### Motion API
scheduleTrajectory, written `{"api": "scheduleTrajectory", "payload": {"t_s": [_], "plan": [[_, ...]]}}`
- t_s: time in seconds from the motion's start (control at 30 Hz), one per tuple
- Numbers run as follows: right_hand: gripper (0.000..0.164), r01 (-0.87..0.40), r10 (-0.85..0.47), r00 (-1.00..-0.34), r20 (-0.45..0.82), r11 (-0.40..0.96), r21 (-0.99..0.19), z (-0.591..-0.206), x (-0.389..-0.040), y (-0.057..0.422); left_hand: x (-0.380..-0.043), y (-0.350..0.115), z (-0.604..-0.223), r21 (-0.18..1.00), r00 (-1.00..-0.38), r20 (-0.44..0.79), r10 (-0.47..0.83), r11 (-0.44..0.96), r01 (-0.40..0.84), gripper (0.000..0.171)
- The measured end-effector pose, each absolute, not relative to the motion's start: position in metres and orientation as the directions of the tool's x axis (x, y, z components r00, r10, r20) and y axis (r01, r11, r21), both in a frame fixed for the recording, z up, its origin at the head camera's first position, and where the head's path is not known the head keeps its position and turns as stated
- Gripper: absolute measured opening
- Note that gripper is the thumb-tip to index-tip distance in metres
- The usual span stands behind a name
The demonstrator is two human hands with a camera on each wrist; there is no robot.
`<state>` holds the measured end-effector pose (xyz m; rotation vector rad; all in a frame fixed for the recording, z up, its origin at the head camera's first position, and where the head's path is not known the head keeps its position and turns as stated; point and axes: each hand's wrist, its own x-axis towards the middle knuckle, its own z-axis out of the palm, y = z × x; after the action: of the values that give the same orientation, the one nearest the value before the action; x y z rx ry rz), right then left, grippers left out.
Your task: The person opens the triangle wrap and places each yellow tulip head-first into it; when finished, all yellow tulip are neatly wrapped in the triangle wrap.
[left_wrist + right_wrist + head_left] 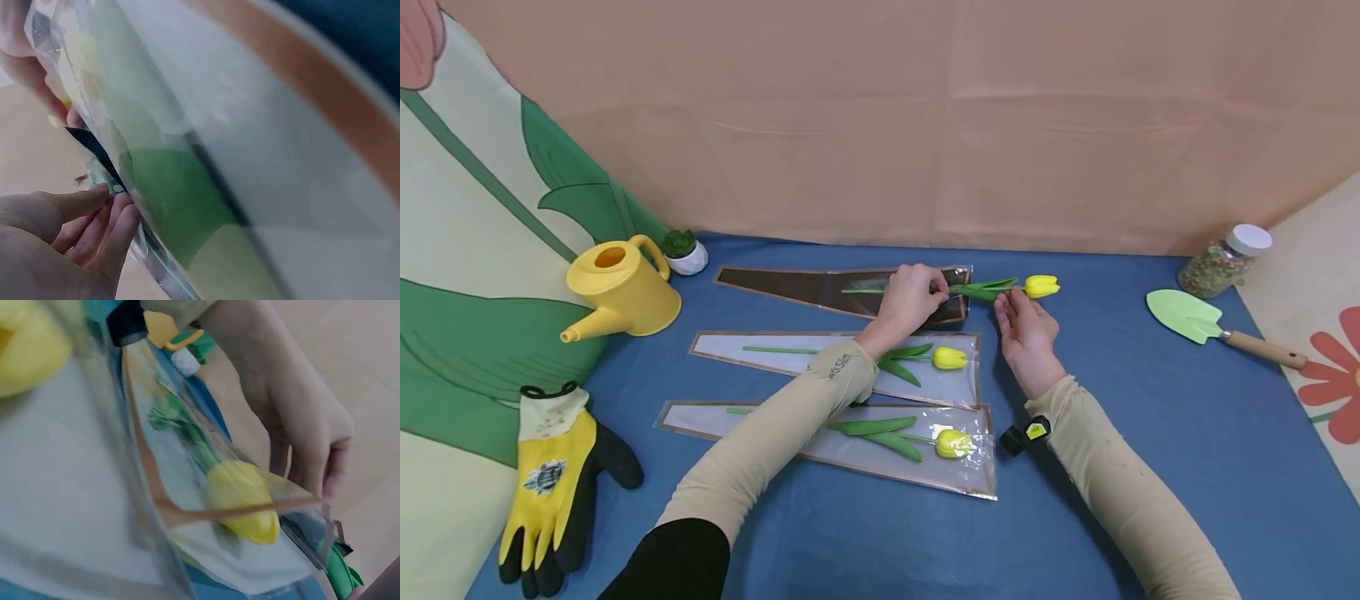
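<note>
A yellow tulip (1041,287) with green leaves lies partly in the black flower sleeve (797,285) at the back; its stem shows through the film, while bloom and leaves stick out at the right. With fingertips near that sleeve's mouth, my left hand (908,298) pinches the film; the exact grip is partly hidden. My right hand (1028,333) holds the tulip's stem just below the bloom. Nearer lie two white flower sleeves, the middle one (722,344) and the front one (850,467), each with a yellow tulip inside. My left forearm crosses over both.
At left stand a yellow watering can (632,292) and a small potted plant (687,254), with a yellow-black glove (553,483) in front. To the right are a green trowel (1187,317) and a jar with a white lid (1221,262). Blue cloth (1075,533) covers the table.
</note>
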<state>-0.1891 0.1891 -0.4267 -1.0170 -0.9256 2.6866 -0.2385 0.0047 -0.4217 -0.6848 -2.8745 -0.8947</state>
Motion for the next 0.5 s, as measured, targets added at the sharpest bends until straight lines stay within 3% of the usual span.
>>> {"api": "scheduleTrajectory", "payload": {"t_s": [0.27,0.5], "plan": [[0.016,0.093,0.364,-0.796,-0.485,-0.716,-0.691,-0.431,-0.189,0.169,-0.237,0.006,-0.418,0.505,-0.899,0.192,0.393,0.746,0.434,0.007],[0.019,0.152,0.368,-0.789,-0.492,-0.659,-0.737,-0.431,-0.188,0.160,-0.235,0.006,-0.414,0.515,-0.897,0.203,0.392,0.737,0.438,0.008]]}}
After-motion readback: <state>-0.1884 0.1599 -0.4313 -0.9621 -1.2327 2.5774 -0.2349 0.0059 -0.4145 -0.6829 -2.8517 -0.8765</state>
